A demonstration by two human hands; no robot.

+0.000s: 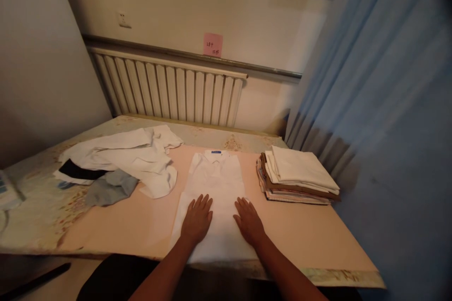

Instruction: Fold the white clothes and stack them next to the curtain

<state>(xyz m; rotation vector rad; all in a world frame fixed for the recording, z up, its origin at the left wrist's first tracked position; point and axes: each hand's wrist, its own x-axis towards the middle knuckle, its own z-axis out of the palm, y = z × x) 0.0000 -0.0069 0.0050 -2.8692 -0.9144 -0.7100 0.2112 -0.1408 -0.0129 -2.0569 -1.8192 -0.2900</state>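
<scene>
My left hand (197,220) and right hand (250,224) lie palm down on the white shirt (221,181), fingers extended and slightly spread, pinching nothing. The shirt lies flat beneath both hands, its collar (207,155) beyond my fingertips. Progress, as judged: the shirt is laid straight and its sides appear turned in, with no sleeve extending outward. The body runs full length under my fingers, so doubling it over appears outstanding. Right of my right fingers, the folded stack (300,167) appears complete. Left of my left fingers, the loose garments (123,155) lie crumpled, apparently not yet processed.
</scene>
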